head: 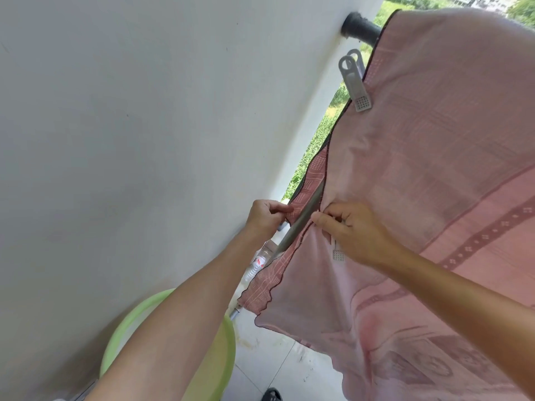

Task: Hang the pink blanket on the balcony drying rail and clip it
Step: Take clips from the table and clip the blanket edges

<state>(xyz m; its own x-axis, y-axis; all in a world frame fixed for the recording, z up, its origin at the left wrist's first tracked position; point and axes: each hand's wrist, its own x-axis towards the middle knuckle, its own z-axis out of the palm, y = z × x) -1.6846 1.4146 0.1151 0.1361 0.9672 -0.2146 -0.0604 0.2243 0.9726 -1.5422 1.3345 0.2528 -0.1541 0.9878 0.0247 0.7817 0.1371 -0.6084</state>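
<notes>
Over the thick black drying rail (362, 27) hangs the pink patterned blanket (448, 140), with a grey plastic clip (357, 85) on its edge just below the rail. Far below it, the left hand (265, 217) and the right hand (351, 230) each pinch the blanket cloth

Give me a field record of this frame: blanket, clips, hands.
blanket: pink blanket hung over black rail
clip 1: grey clip on the blanket's edge, near the top
left grip: left hand pinches the edge beside grey bar
right grip: right hand holds second clip against the blanket
floor: green basin
</notes>
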